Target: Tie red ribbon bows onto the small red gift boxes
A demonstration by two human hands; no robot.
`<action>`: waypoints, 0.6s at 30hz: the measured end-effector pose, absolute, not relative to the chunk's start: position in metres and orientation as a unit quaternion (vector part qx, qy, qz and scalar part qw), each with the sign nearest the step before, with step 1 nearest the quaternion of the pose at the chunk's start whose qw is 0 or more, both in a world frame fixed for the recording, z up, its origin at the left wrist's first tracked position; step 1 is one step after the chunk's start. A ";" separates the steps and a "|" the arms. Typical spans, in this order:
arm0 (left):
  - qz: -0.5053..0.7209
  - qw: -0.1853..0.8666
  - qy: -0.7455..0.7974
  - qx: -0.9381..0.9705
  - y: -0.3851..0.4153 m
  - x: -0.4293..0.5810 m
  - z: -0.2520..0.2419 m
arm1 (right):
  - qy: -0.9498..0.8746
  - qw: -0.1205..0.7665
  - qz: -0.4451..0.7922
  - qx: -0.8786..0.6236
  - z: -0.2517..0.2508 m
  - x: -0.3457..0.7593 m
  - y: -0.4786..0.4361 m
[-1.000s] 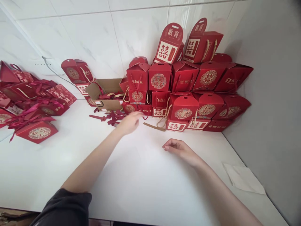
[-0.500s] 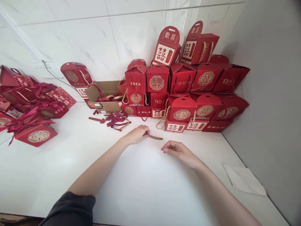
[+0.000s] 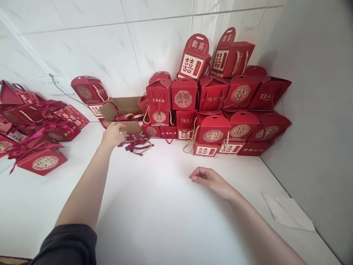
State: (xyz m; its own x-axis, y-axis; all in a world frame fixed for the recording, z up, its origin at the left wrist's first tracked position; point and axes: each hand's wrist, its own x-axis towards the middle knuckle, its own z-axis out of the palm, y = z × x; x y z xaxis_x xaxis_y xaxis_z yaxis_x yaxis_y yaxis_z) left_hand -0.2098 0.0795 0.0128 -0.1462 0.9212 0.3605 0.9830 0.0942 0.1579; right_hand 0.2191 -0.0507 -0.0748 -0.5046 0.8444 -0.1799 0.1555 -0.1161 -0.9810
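The left hand [image 3: 112, 135] partly hides the cardboard box [image 3: 132, 127], its grip unclear.

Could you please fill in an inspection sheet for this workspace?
Surface: white tabletop.
Items at hand: dark red strips piled before an open cardboard box, which contains more.
Clutter: stacked red boxes at back right; ribboned boxes at left; white paper at far right.
Hands: left hand by the cardboard box and strips, grip contents unclear; right hand loosely curled, nothing seen in it.
Cables: one grey cable against the wall.
Surroundings: tiled wall behind, grey panel at right.
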 end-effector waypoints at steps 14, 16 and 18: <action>-0.218 0.023 -0.722 -0.656 0.234 -0.227 0.030 | -0.597 0.278 0.627 -0.416 -0.077 0.216 -0.046; -0.185 0.009 -0.740 -0.647 0.250 -0.225 0.026 | -0.595 0.274 0.628 -0.420 -0.076 0.216 -0.045; -0.154 0.003 -0.751 -0.642 0.261 -0.224 0.022 | -0.592 0.270 0.628 -0.426 -0.075 0.216 -0.044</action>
